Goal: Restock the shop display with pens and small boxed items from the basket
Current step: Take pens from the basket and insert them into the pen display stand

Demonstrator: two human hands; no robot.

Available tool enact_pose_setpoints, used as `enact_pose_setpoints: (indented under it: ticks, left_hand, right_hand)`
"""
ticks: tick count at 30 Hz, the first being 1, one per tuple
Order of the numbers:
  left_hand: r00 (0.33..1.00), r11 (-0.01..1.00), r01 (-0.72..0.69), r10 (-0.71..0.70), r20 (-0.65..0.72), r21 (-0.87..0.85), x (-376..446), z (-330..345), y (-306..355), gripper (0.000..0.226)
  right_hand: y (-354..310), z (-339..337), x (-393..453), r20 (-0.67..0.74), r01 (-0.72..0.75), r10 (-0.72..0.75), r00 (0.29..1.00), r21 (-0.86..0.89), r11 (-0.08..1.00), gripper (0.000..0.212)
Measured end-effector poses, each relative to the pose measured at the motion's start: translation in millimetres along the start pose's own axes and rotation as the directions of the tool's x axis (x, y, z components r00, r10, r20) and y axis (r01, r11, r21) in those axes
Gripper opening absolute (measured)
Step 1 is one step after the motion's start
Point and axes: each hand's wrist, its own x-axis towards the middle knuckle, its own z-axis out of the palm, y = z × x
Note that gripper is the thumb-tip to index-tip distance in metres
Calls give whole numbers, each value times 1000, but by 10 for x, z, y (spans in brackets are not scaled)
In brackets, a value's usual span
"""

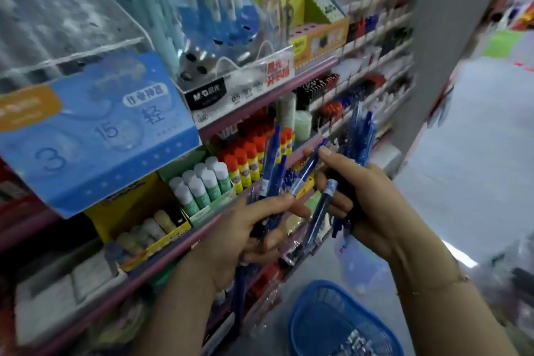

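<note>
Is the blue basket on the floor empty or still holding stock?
Not empty: the blue basket holds pale packaged items at its bottom; what they are is too blurred to tell.

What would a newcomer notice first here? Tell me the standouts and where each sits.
Both hands in the centre draw the eye: the left hand and the right hand each grip a bunch of blue pens. A big blue display box juts from the shelf at upper left, with glue sticks below it. A blue basket sits low on the floor.
</note>
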Motion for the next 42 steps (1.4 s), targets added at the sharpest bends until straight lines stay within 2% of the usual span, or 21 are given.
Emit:
enact_pose_setpoints:
  ticks: [1, 3, 7, 10, 12, 15, 19, 22, 24, 26, 29, 30, 33, 36, 40, 42]
  left_hand:
    - [1000, 1000, -14, 14, -20, 0, -10, 4, 55, 39]
    - [996, 999, -38, 41, -84, 38, -20, 33, 167, 37]
    - [950, 991, -66, 99, -295, 119, -24, 137, 366, 41]
    - [855, 985, -84, 149, -496, 152, -28, 163, 470, 47]
    - [797, 982, -128, 184, -576, 136, -84, 172, 504, 44]
    - [768, 971, -226, 227, -599, 78, -212, 227, 522, 41]
    - [743, 948, -285, 312, -592, 142, -379, 345, 585, 31]
    - [609, 934, -255, 357, -708, 251, -461, 406, 691, 24]
    - [518, 936, -230, 351, -780, 268, -513, 435, 756, 19]
    - [477, 927, -242, 370, -798, 285, -581, 462, 811, 20]
    - [399, 890, -223, 456, -796, 398, -683, 476, 860, 19]
    - [367, 880, -217, 474, -800, 422, -714, 468, 874, 21]
    - [291, 865, -247, 496, -818, 437, -802, 442, 919, 34]
    - [242, 858, -311, 487, -839, 409, -867, 424, 972, 38]
    - [188, 845, -376, 471, -862, 380, -912, 400, 1008, 42]
    - [151, 833, -405, 466, -871, 376, -927, 398, 1022, 42]
  right_hand:
    - [-78, 26, 62, 53, 6, -6, 999, 2, 1000, 37]
    - [-232, 69, 199, 130, 21, -9, 991, -87, 996, 31]
    - [-459, 144, 514, 212, 84, -29, 977, -258, 963, 38]
    - [-570, 177, 704, 242, 172, -100, 965, -295, 940, 35]
    - [-633, 169, 799, 224, 243, -177, 958, -314, 918, 33]
    - [-743, 192, 894, 257, 311, -232, 938, -328, 892, 33]
    - [-853, 420, 913, 467, 345, -187, 864, -278, 897, 23]
    - [-889, 678, 880, 615, 312, -142, 775, -177, 934, 15]
    - [-907, 855, 856, 680, 325, -118, 723, -185, 928, 16]
    - [-923, 1022, 841, 730, 339, -101, 676, -187, 922, 15]
    - [-959, 1234, 785, 791, 349, -80, 606, -174, 921, 6]
    - [-967, 1295, 765, 807, 361, -73, 586, -179, 915, 11]
    - [-993, 1449, 725, 790, 337, -95, 605, -147, 930, 5]
    - [-1031, 1514, 772, 754, 231, -94, 650, -78, 970, 17]
    - [-1128, 1509, 810, 809, 122, -31, 587, -50, 991, 24]
    - [-1218, 1513, 874, 778, 170, -79, 623, -36, 985, 21]
